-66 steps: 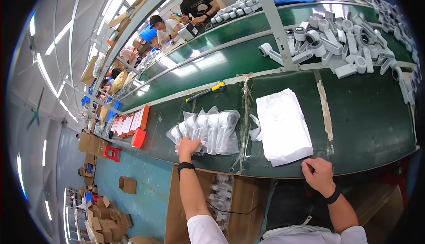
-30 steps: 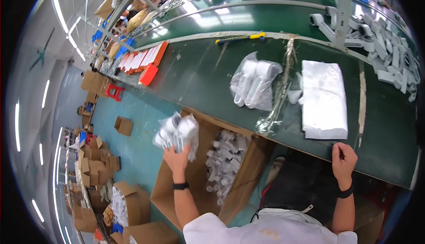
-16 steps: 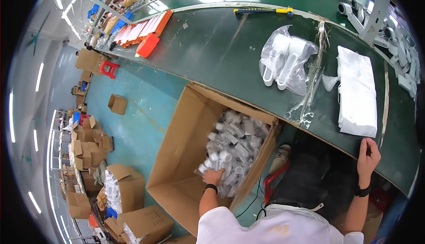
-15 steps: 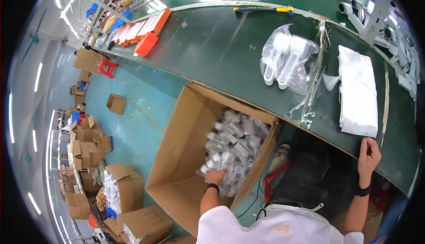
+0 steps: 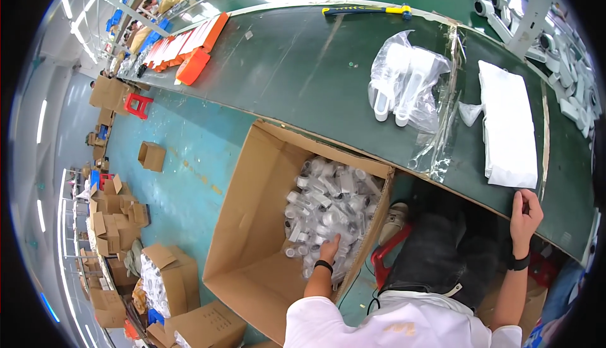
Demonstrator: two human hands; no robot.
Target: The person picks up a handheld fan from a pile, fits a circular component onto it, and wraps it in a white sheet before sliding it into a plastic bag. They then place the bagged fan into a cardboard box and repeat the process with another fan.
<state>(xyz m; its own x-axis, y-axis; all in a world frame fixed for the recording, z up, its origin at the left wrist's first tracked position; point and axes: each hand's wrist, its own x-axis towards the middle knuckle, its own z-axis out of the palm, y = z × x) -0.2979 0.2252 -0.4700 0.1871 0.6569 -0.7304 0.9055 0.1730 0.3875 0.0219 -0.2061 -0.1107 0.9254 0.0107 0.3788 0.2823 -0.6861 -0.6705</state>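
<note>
- Cardboard walls of a big open carton (image 5: 246,190), just below the counter (image 5: 278,64), surround a loose pile of bagged white pieces (image 5: 334,187); most of the bagged ones in view lie here.
- Left hand (image 5: 328,247): down inside the carton, on the near part of the pile, fingers pointing into it. Whether it grips a piece or only touches the bags, I cannot tell.
- Right hand (image 5: 527,212): at the counter's near edge, loosely curled, with a gap by the thumb and nothing visible in it. It is just beside the near end of a flat white stack (image 5: 508,127), sheets or bags, hard to say which.
- Progress, as I judge it: the pieces in the carton are bagged and put in; two bagged pieces (image 5: 416,83) lie side by side on the counter, not yet in the carton.
- Further off to the right, a heap of grey-white parts (image 5: 571,83) looks bare, apparently unbagged.
- Around these: a yellow-and-dark hammer (image 5: 366,11) near the far edge, and an orange tray (image 5: 194,66) at the left end.
</note>
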